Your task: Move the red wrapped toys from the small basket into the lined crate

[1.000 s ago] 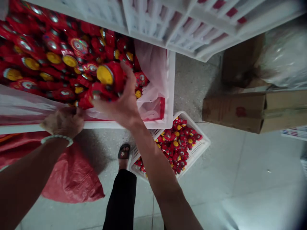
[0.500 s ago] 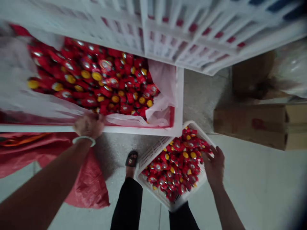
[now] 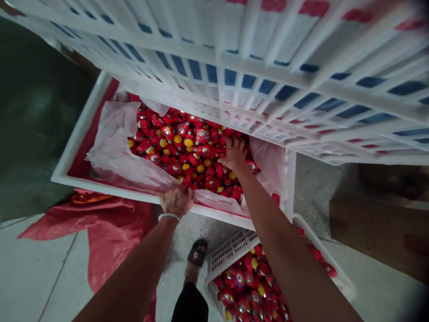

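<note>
My left hand (image 3: 176,200) is closed over the near rim of a long white crate (image 3: 134,192), beside the crumpled translucent liner (image 3: 120,152). Inside lies a heap of small shiny red pieces with round yellow parts (image 3: 177,143); I cannot tell exactly what they are. On the right part of that heap rests my right hand (image 3: 234,154), fingers spread over the pieces. A smaller white basket (image 3: 231,252) full of similar red pieces sits on the floor, partly hidden under my right forearm.
Stacked white slatted crates (image 3: 268,67) rise along the far side and overhang the heap. A red woven sack (image 3: 114,232) lies on the floor at left. Cardboard boxes (image 3: 375,232) stand at right. My sandalled foot (image 3: 197,252) is between sack and basket.
My right hand has moved from the small basket's right edge onto the heap in the long crate. My left hand stays on the rim. The view has shifted.
</note>
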Action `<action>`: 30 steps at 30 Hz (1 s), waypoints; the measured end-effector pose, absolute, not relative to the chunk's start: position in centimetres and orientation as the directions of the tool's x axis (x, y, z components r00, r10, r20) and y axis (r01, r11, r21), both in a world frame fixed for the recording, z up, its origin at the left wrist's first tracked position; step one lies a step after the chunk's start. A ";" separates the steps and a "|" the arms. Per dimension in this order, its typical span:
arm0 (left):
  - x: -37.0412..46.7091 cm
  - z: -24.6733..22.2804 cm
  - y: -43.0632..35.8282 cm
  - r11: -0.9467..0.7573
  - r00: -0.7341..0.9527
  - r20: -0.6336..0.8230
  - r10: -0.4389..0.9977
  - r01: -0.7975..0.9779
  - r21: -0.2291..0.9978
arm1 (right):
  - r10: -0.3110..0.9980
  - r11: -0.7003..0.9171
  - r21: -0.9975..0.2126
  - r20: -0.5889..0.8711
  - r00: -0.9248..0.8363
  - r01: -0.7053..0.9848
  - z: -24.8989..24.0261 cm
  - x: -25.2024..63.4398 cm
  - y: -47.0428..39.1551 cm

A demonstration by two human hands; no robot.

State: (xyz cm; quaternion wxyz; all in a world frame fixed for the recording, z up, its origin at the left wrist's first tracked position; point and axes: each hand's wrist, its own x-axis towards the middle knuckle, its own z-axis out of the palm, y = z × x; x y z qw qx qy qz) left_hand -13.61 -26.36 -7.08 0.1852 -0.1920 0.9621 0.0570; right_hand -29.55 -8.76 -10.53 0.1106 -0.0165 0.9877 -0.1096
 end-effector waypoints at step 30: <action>-13.0 -7.5 -26.4 0.943 -0.918 -0.272 -0.289 -0.322 0.083 | 0.031 0.959 -0.250 -0.369 -0.929 0.132 -11.3 -30.7 -9.1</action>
